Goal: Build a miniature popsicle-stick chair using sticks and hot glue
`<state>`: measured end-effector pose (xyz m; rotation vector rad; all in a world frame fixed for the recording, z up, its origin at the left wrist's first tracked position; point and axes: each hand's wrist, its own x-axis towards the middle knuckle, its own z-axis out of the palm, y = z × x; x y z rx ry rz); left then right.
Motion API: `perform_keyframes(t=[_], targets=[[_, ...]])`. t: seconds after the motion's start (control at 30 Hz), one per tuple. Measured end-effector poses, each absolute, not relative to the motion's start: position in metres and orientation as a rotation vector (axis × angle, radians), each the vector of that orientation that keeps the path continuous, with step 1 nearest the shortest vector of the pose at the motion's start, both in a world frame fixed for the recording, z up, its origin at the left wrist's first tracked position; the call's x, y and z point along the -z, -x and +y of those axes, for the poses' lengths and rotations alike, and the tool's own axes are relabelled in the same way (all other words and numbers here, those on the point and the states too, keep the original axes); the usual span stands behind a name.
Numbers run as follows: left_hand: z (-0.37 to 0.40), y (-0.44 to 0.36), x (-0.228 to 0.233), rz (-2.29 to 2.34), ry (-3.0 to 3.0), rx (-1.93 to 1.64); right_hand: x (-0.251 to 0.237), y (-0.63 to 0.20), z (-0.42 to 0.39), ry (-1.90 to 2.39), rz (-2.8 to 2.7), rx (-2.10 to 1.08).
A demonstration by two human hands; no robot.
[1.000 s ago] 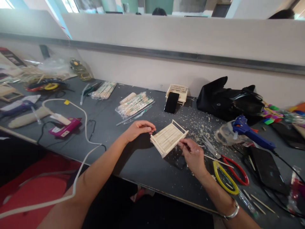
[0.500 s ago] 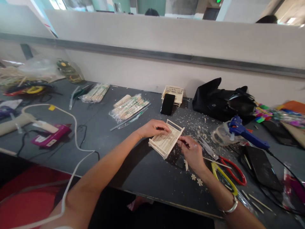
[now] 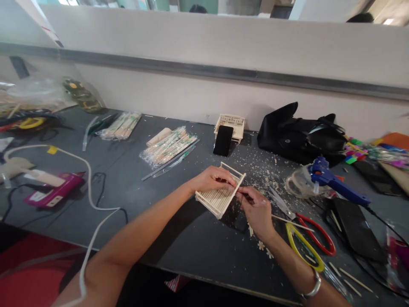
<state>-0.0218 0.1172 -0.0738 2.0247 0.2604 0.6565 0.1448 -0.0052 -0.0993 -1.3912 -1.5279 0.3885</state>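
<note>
A small slatted frame of thin pale wooden sticks [image 3: 213, 201] is tilted above the dark table between my hands. My left hand [image 3: 214, 180] reaches over its slats, with fingertips closed on the right-hand bar. At the same bar, from outside, my right hand [image 3: 257, 211] pinches the frame's edge; anything smaller between those fingertips is too small to tell. Just right of my right wrist are scissors [image 3: 305, 243] with one red and one yellow handle, a thin stick [image 3: 292, 222] across them. Small flower-shaped wooden pieces [image 3: 261, 245] lie beside my right forearm.
Behind the frame, a black phone [image 3: 223, 140] leans on another small stick model [image 3: 236, 123]. Bagged wooden sticks [image 3: 172, 147] lie to the left. A blue glue gun [image 3: 335, 181] and black bag [image 3: 297, 132] stand right. A magenta glue gun [image 3: 54, 192] and white cable [image 3: 89, 179] lie left.
My left hand has slid right across the slats, its fingertips now at the frame's right bar beside my right fingers. My right hand stays at that edge. The view has shifted slightly.
</note>
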Motion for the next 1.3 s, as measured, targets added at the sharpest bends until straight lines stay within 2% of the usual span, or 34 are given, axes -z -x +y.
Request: perform_keyframes(t=[0.87, 1.3], targets=[[0.1195, 0.0204, 0.0795, 0.338, -1.845, -0.583, 0.1039, -0.1443, -0.0029, 1.326, -1.573, -0.262], [0.1168, 0.0210, 0.0733, 0.394, -1.866, -0.536, 0.1013, -0.1406, -0.0051, 1.359, -1.550, -0.304]])
